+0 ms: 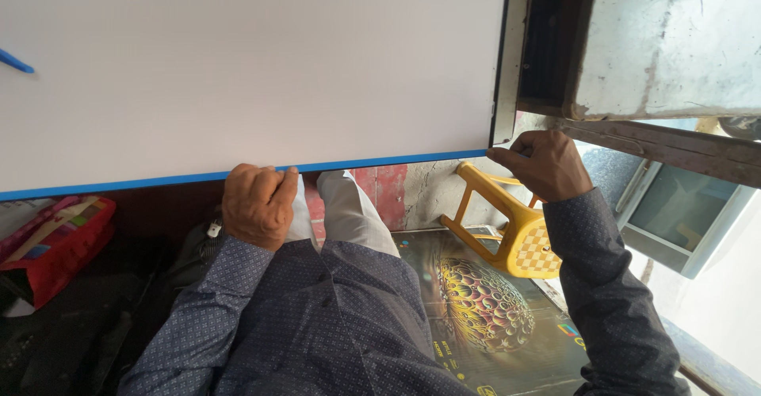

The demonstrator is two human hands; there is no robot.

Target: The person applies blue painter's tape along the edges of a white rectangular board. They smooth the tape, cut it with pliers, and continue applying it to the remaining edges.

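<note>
While the left hand (pixel 258 203) curls its fingers over the near edge of the large white flat board with blue edge trim (pixel 254 71), the right hand (pixel 544 164) pinches the same board's near right corner, both closed on it. Below the hands lie the person's patterned dark blue sleeves. Beneath the right hand stands a yellow plastic chair (pixel 517 229) on a dark printed floor sheet (pixel 483 301); a red fabric bag (pixel 59 245) sits at far left.

Small workshop: large white laminated board (pixel 254 71), rough stained wall (pixel 674 39), yellow plastic stool (pixel 523 237) on floor
</note>
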